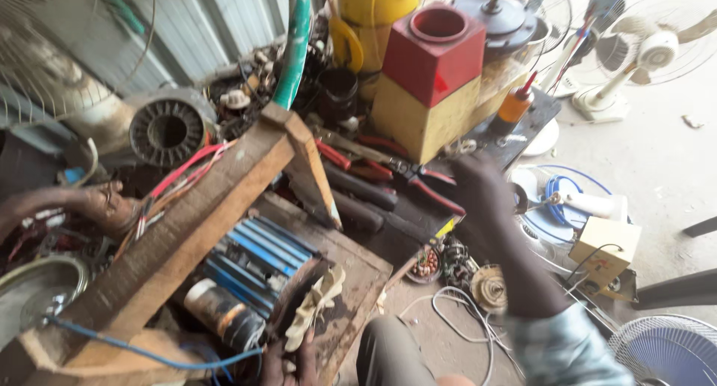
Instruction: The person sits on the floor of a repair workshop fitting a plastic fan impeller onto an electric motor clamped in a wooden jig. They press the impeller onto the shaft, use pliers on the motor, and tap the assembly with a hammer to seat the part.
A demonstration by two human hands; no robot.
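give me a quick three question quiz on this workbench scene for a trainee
1. True or false: the right hand is by the red-handled pliers.
2. What colour is the top half of the box behind the pliers? A green B red C white
3. What does the left hand touch at the bottom edge?

Key: 1 true. 2 B. 3 A pale fan blade lying on the wooden board.

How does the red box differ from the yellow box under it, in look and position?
The red box sits on top, turned at an angle; the yellow box stands on the bench below it. The red box has a round hole in its top; the yellow box's top is covered. The red box looks smaller than the yellow box. Both are plain, blocky, square-edged boxes.
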